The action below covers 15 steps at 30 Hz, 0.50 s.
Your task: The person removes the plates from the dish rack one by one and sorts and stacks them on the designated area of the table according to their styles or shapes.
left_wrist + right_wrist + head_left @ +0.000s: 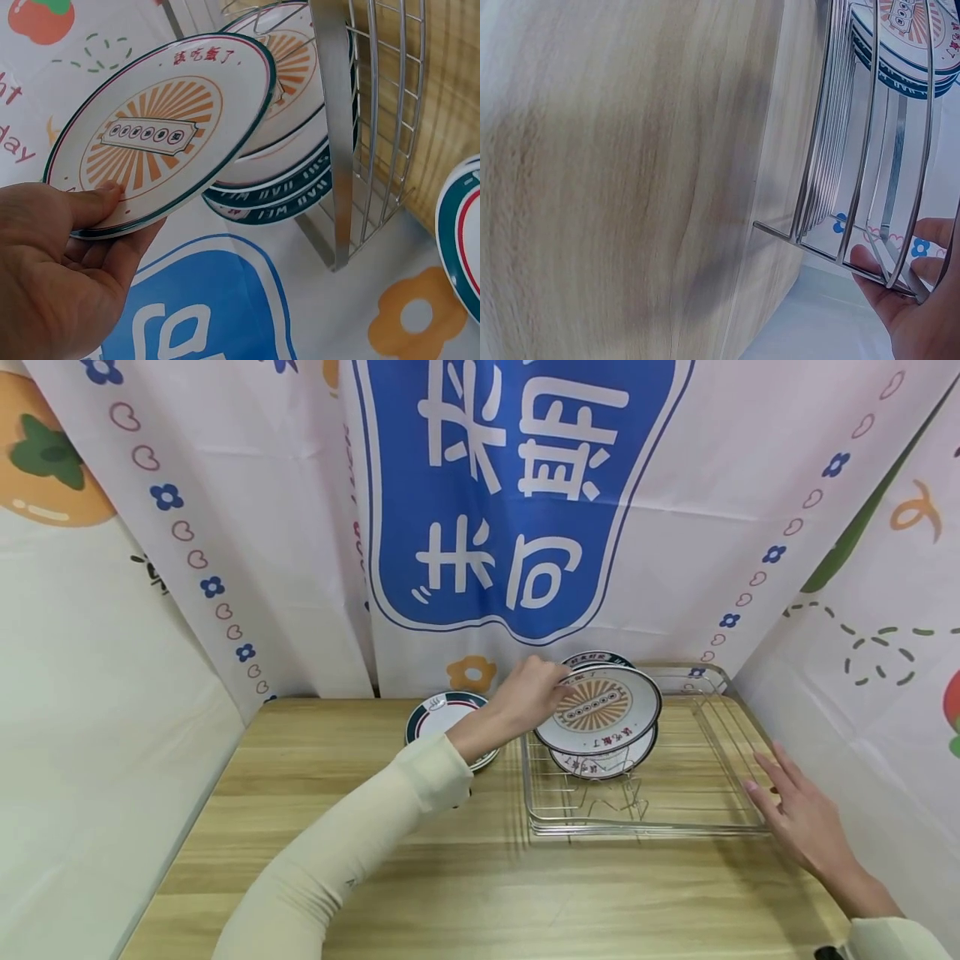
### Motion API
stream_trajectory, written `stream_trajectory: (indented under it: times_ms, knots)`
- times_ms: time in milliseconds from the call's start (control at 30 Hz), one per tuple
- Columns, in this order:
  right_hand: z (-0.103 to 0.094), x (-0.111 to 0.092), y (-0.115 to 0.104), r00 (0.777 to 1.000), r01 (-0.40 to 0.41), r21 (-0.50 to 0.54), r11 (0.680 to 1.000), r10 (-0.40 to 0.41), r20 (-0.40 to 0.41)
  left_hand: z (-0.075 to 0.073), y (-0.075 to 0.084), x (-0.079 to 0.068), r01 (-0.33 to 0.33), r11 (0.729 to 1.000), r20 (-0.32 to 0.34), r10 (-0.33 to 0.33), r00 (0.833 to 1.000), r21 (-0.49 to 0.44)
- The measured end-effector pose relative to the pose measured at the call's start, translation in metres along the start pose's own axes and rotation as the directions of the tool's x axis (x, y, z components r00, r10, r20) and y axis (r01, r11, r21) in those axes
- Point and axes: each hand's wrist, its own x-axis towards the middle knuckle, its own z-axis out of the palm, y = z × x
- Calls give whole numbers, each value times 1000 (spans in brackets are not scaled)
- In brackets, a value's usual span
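My left hand (528,693) pinches the rim of a white plate (597,710) with a dark green edge and an orange sunburst. In the left wrist view its thumb (97,204) lies on the plate's face, with the fingers underneath. The held plate is tilted over several similar plates (289,135) stacked in the left part of a wire dish rack (652,829). At the rack's right end is my right hand (806,818). Seen from the right wrist, its thumb and fingers (934,231) lie around the end rail.
Left of the rack, another green-rimmed plate (442,714) lies on the wooden table (480,893), partly behind the left forearm. A printed cloth (315,568) hangs along the table's back edge, with more pale cloth at both sides.
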Motion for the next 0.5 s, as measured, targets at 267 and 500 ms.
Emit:
stream_trajectory:
  times_ms: [267, 500]
  knots:
    - [0, -2, -1, 1000, -15, -4, 1000, 15, 11, -23, -9, -15, 1, 999, -43, -2, 999, -32]
    - [0, -3, -2, 1000, -20, 1, 1000, 20, 14, -51, -30, -30, 43, 996, -121, -52, 991, -81]
